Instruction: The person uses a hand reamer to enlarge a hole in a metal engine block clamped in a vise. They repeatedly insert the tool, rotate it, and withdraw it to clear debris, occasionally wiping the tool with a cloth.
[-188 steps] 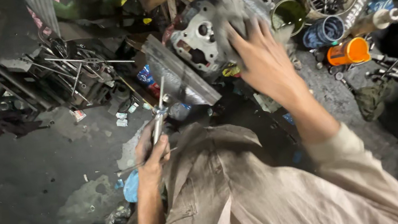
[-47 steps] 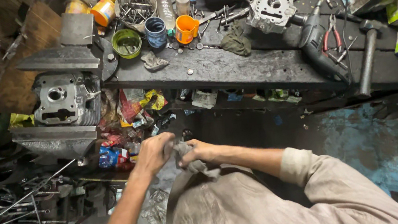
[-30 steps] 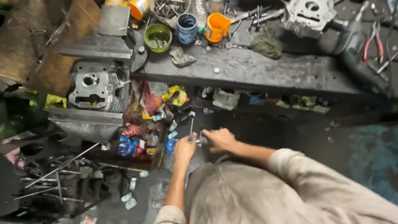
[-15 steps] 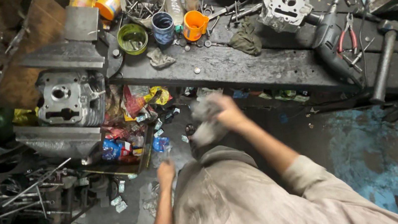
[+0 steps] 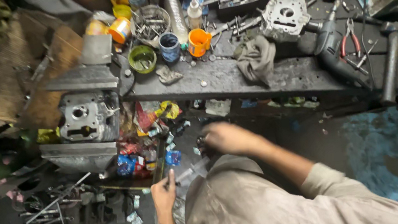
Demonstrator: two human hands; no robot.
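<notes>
- Closed around a thin metal tool [image 5: 182, 176], the left hand [image 5: 164, 194] sat low at the middle of the view, above the littered floor; the tool's pale, slender shaft ran from the fist toward the upper right, and its far tip was blurred.
- Blurred in the frame, the right hand [image 5: 226, 138] was curled over a small dark part [image 5: 201, 142] just beyond the tool's tip; whether the fingers truly clamped it could not be told.
- Just left of both hands lay a heap of bright wrappers [image 5: 145, 149] in red, yellow and blue.
- Farther left, a grey engine casting [image 5: 89, 115] with round bores rested on a metal block.
- Beyond the hands ran a dark, grimy workbench [image 5: 220, 79], carrying a crumpled grey rag [image 5: 256, 59], an orange cup [image 5: 198, 42], a green tin [image 5: 142, 59], a power drill [image 5: 334, 50], red-handled pliers [image 5: 350, 37] and a hammer [image 5: 390, 60].
</notes>
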